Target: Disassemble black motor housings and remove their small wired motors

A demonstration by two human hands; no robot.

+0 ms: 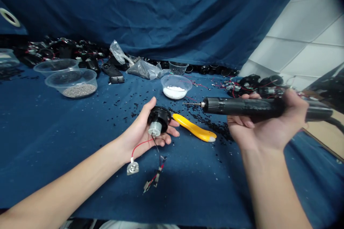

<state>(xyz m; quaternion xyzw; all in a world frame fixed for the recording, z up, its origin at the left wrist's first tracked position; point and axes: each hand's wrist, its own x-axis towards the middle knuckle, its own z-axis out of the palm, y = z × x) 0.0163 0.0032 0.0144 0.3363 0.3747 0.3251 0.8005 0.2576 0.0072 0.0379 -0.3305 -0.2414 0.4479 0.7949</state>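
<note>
In my left hand (146,128) rests a black round housing (163,116) with a small silver motor (155,128) set in it; thumb and fingers curl around its sides. Red and black wires hang from the motor, one ending in a metal terminal plate (132,167), others in small connectors (153,180). My right hand (266,125) grips a black electric screwdriver (242,106), held level, its thin bit pointing left toward the housing but apart from it. On the cloth between both hands lies a yellow curved tool (195,128) with a pale tip; its exact kind is unclear.
A clear bowl of white powder (174,93) stands beyond my hands. Left of it are a bowl of small grey pieces (79,91) and a plastic bag (145,68). Tiny black bits (201,116) litter the blue cloth. Wired parts pile up at the back left (64,48) and right (252,84).
</note>
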